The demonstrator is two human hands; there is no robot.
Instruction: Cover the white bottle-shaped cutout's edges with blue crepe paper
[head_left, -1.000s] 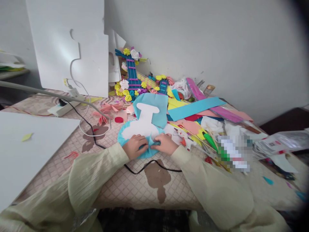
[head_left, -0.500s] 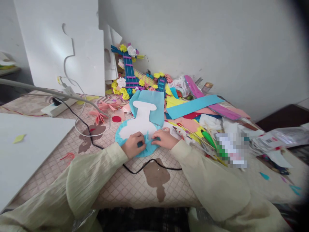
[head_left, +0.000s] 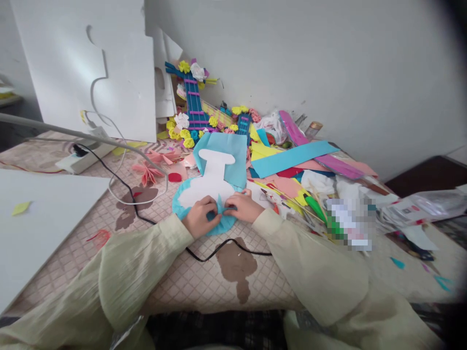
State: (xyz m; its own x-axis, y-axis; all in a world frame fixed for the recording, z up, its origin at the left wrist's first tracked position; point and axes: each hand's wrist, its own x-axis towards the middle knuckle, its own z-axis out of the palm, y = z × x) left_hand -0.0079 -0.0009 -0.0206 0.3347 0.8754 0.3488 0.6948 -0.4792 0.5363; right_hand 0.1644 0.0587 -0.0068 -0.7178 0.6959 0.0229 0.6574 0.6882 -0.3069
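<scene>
A white guitar-shaped cutout (head_left: 206, 187) lies on the table with light blue crepe paper (head_left: 184, 194) gathered over the rim of its round body. My left hand (head_left: 202, 216) has its thumb and fingers closed on the crepe paper at the near edge. From the other side, my right hand (head_left: 242, 206) pinches the same paper, its fingertips close to the left ones. A small pointed flap of the paper stands up between them. Beyond the cutout's narrow end, a sheet of blue crepe paper (head_left: 237, 170) is spread flat, partly under it.
Decorated blue model guitars (head_left: 194, 99) with paper flowers lean at the back. Paper strips (head_left: 294, 158) and a green-handled tool (head_left: 315, 206) lie to the right. A power strip (head_left: 87, 155), black cable (head_left: 127, 189) and white board (head_left: 54, 209) are on the left.
My right hand has moved left, bringing its fingertips nearer to my left hand. The crepe paper between them is drawn together. The view has shifted slightly.
</scene>
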